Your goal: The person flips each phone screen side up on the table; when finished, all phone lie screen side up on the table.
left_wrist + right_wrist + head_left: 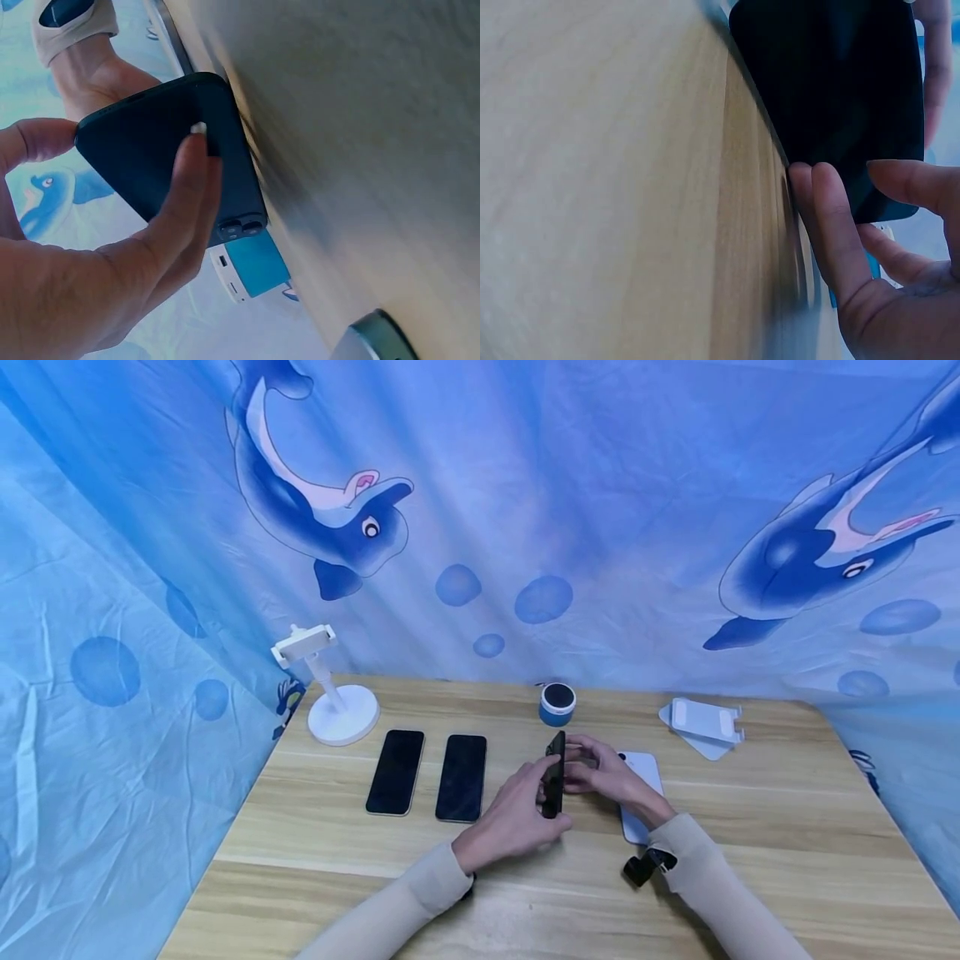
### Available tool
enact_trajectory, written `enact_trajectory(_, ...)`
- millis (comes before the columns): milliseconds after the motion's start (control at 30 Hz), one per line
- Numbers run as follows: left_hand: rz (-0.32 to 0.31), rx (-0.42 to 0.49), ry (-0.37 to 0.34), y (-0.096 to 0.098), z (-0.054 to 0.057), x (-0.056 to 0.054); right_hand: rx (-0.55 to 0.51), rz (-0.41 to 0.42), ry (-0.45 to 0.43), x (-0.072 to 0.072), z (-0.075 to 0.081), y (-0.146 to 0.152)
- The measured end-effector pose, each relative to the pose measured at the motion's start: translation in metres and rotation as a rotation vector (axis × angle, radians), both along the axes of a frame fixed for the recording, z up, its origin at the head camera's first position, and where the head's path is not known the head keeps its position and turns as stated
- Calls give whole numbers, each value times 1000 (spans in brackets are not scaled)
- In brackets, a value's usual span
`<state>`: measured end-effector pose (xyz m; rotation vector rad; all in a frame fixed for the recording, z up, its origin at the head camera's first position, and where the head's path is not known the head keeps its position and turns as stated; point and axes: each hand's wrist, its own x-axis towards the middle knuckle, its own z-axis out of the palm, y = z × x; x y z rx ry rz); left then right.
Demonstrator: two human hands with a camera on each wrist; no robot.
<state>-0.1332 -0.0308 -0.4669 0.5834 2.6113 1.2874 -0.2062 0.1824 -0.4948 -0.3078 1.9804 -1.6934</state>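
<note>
A black smartphone is held tilted up on edge between the two hands, close to the tabletop. My left hand grips it, with the thumb at one end and fingers across its dark back beside the camera lenses. From the other side my right hand holds its far end, with fingertips against the dark screen and lower edge. Under the right wrist lies a white phone, partly covered by that hand. Left of the hands, two more dark phones lie flat, screens up.
A white phone stand with a round base is at the back left. Behind the hands sits a small blue speaker. A folded white stand lies at the back right. A blue dolphin-print curtain hangs behind the wooden table.
</note>
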Motion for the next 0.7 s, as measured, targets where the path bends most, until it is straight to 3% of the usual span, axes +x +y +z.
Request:
enact_trajectory(300, 22, 93, -42, -3, 1, -3, -16, -6, -6, 1, -1, -1)
enact_trajectory(700, 101, 193, -108, -12, -2, -4, 77, -80, 1, 3, -3, -8)
